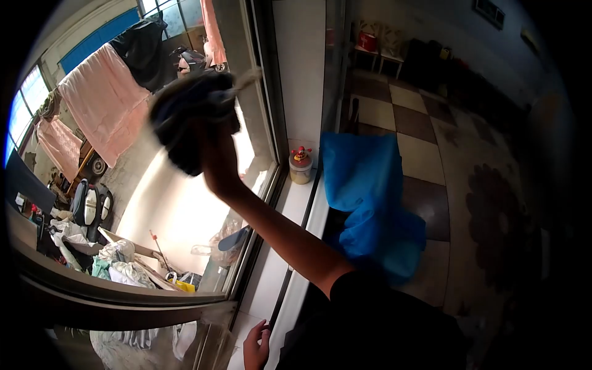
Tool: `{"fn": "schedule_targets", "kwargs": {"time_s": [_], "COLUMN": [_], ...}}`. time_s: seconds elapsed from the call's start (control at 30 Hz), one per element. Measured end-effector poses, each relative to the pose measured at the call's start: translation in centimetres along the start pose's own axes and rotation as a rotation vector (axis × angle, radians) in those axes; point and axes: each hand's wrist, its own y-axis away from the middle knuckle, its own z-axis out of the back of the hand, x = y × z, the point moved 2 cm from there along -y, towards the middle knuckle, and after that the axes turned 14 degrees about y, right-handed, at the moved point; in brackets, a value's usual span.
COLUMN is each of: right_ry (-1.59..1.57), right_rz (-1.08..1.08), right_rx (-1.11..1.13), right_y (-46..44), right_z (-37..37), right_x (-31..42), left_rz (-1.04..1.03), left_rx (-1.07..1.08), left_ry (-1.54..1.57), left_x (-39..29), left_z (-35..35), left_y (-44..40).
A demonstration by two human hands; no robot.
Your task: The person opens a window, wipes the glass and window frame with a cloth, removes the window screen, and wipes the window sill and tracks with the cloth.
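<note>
My right hand (216, 145) is raised at the window, its fingers closed round a dark bunched cloth (188, 114). Motion blurs the cloth, and I cannot tell whether it touches the window glass (185, 216). Low in the view, my left hand (256, 346) rests at the white tiled sill (253, 299), fingers partly stretched out and holding nothing visible. A small jar with a red figure-shaped lid (300, 166) stands on the sill, to the right of my raised forearm.
Beside the sill, a blue plastic sheet (376, 203) drapes over something hidden. The dark window frame (274, 80) runs along the glass. Beyond it are hanging pink cloths (105, 102), a scooter (191, 60) and piled bags (120, 262). Checkered floor (419, 126) lies at right.
</note>
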Motion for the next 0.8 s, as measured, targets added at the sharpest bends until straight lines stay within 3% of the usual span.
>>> {"fn": "schedule_targets", "kwargs": {"time_s": [0.03,0.1,0.13,0.17,0.23,0.27,0.3,0.33,0.4,0.47,0.53,0.63,0.73,0.8], "right_ry": [0.135,0.264,0.522,0.332,0.341,0.578,0.664,0.618,0.683,-0.515,0.403,0.465,0.578,0.497], "right_rz": [0.063,-0.017,0.031,-0.12,-0.17,-0.077,-0.11,-0.204,0.166,-0.241,0.687,0.827,0.747,0.513], "right_rx": [-0.182,-0.231,-0.29,-0.282,-0.187,-0.184,0.055,0.154,0.441,0.715,0.586,0.498,0.634,0.62], "right_y": [0.8,3.1,5.4,7.9,13.9,16.8,21.4,23.8,29.3,24.2,22.8,20.9,23.0,25.0], "right_z": [1.2,3.5,4.5,5.5,6.5,5.9,5.5,4.0,1.0,-0.9,-2.1,-1.7,-0.3,1.5], "right_x": [0.5,-3.8,-7.8,-10.5,-12.7,-10.2,-11.9,-9.7,-11.0,1.5,3.3,4.5,1.9,1.0], "left_rz": [-0.004,0.007,0.023,0.038,0.013,0.002,-0.026,-0.017,0.012,-0.006,-0.007,-0.052,-0.032,-0.039], "left_rx": [-0.007,-0.026,-0.033,-0.039,-0.023,-0.014,0.006,0.019,0.054,0.116,0.155,0.176,0.24,0.271], "left_ry": [0.02,0.045,0.052,0.06,-0.025,-0.071,-0.101,-0.078,-0.034,-0.038,0.018,0.066,0.059,0.043], "left_x": [0.3,0.4,0.2,0.1,0.2,0.2,0.1,-0.3,-1.2,-0.5,-1.8,-1.9,0.2,1.0], "left_z": [0.2,0.5,0.4,0.3,0.0,-0.1,-0.2,-0.3,-0.9,-1.1,-1.6,-2.9,-3.5,-3.9], "left_y": [0.3,0.6,0.8,0.8,0.5,0.3,0.1,-0.2,-0.5,-1.2,-1.8,-3.4,-4.1,-4.5]}}
